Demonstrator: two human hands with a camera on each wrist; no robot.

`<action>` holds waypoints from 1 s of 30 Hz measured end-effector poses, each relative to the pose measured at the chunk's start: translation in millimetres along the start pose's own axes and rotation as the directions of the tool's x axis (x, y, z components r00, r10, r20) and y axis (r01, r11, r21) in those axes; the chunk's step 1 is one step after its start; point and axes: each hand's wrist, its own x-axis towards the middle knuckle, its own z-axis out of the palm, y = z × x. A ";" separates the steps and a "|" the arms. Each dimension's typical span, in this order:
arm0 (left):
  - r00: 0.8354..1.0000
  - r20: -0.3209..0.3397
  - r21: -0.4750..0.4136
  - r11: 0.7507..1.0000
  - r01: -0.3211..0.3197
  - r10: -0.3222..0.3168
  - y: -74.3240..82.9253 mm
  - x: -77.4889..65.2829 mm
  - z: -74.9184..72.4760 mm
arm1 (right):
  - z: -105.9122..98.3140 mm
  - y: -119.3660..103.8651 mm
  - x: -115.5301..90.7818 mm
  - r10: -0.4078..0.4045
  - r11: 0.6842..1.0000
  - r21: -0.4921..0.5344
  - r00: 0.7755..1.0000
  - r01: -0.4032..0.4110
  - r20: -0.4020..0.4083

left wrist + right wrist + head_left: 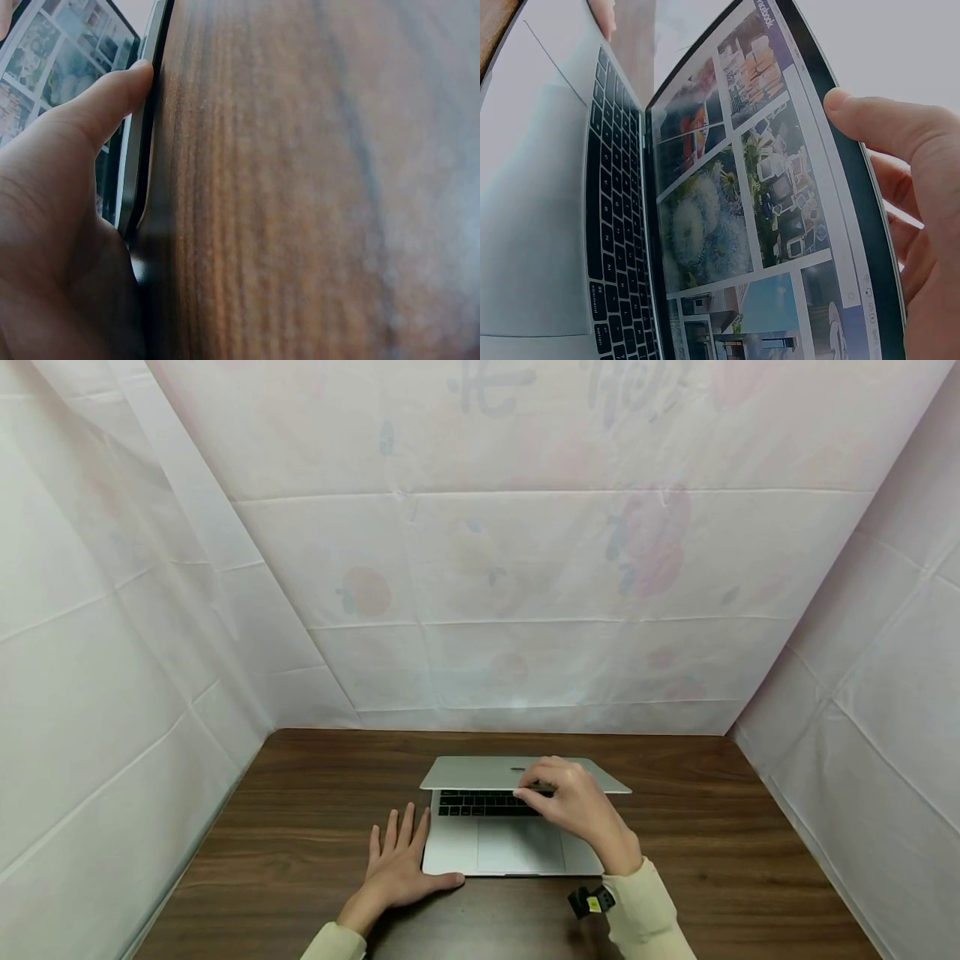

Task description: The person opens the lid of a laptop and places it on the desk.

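Observation:
A silver laptop (450, 853) lies on the wooden table with its lid (480, 772) tilted partway down over the black keyboard (609, 217). My right hand (573, 802) pinches the lid's upper edge, thumb on the screen side and fingers behind. The lit screen (705, 202) shows a page of photos in the right wrist view. My left hand (399, 870) lies spread on the table at the laptop's left side. Its thumb (120, 90) touches the front left corner of the base, while the other fingers stay straight beside it.
The brown wooden table (300, 827) extends around the laptop on all sides. White printed cloth (525, 560) hangs behind it, with more cloth at left and right. A small black device (591, 902) is strapped at my right wrist.

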 end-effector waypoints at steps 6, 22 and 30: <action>1.000 0.009 0.005 1.000 0.023 -0.024 -1.5 3.2 1.6 | -2.6 1.1 3.9 -0.012 1.000 0.009 1.000 0.012 0.005; 1.000 -0.017 0.027 0.999 0.019 -0.019 -4.9 5.3 5.0 | -4.1 4.7 9.8 0.016 1.000 0.005 1.000 -0.016 0.018; 1.000 0.007 0.024 1.000 0.019 -0.019 -1.6 3.4 -0.1 | -5.9 5.8 13.5 0.019 1.000 -0.011 1.000 -0.019 0.019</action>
